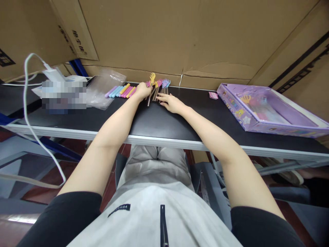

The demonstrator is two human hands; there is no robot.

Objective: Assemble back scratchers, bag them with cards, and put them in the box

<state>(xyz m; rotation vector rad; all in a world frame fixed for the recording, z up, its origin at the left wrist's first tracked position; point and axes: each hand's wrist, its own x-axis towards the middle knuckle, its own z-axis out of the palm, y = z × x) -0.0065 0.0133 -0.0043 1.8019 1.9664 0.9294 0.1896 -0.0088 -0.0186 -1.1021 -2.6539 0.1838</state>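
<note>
My left hand (144,91) is closed around the metal rod of a yellow claw-headed back scratcher (152,77), whose lower end points toward me. A pink claw head shows right beside those fingers. My right hand (172,103) lies with fingers apart, its fingertips on or close to the rods of several more back scratchers (164,83) with pink, yellow, purple and blue heads. To the left of my left hand, a row of coloured handles (120,91) in purple, blue, yellow and pink rests on the black table.
Clear plastic bags (102,89) lie left of the handles, near a white charger (53,73) with its cable. A purple display box (246,113) stands at the right, a small pink card (213,95) beside it. Cardboard (192,41) walls the table's back edge.
</note>
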